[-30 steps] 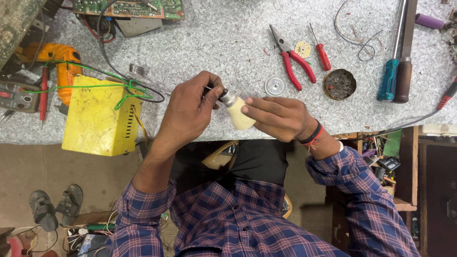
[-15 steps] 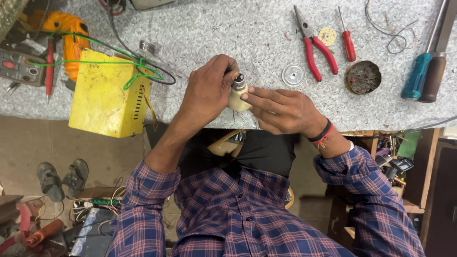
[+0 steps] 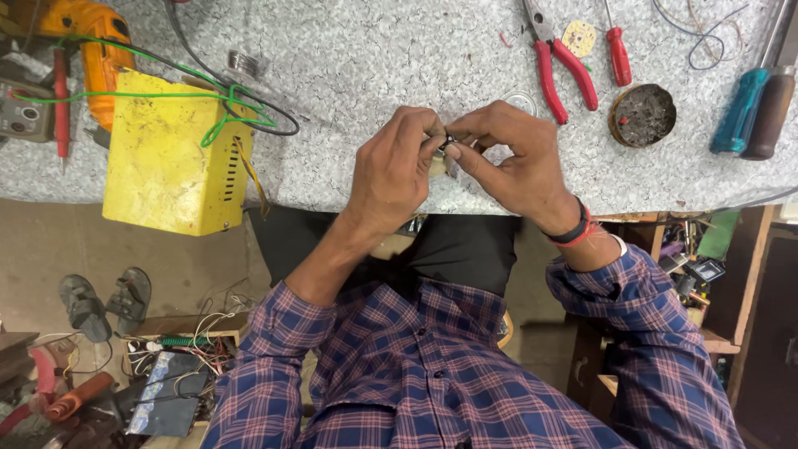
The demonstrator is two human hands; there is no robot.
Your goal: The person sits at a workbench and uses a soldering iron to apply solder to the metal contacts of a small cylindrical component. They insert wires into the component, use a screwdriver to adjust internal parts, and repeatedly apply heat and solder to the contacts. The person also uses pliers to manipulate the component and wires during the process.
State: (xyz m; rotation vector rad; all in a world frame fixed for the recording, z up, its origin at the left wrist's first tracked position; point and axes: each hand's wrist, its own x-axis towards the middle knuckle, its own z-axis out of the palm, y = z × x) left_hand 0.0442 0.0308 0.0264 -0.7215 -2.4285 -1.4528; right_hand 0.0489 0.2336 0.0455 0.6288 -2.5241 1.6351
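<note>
Head camera looks down on your two hands, which meet over the front edge of the speckled grey stone worktop (image 3: 399, 58). Your left hand (image 3: 391, 170) and your right hand (image 3: 519, 162) both pinch one small cream-coloured bulb-like part with a dark metal tip (image 3: 446, 150). Fingertips of both hands are closed on it, so it is grasped from two sides. Most of the part is hidden by your fingers, and I cannot tell its full shape.

I take the yellow metal box with side vents (image 3: 170, 158) as landmark. The small part is well to the right of this box, near the same front edge. A green wire (image 3: 166, 96) and a black cable (image 3: 266, 125) lie across the top of the box. An orange power drill (image 3: 96, 50) is just behind the box, at its left back corner. Far right of the box, behind your hands, lie red-handled pliers (image 3: 561, 66), a red-handled small screwdriver (image 3: 617, 50) and a round rusty metal tin with dark grit (image 3: 642, 115). Still more to the right are a teal-handled screwdriver (image 3: 740, 108) and a brown-handled tool (image 3: 769, 112), touching side by side. Below the box, on the floor, a pair of grey sandals (image 3: 104, 303) rests.
</note>
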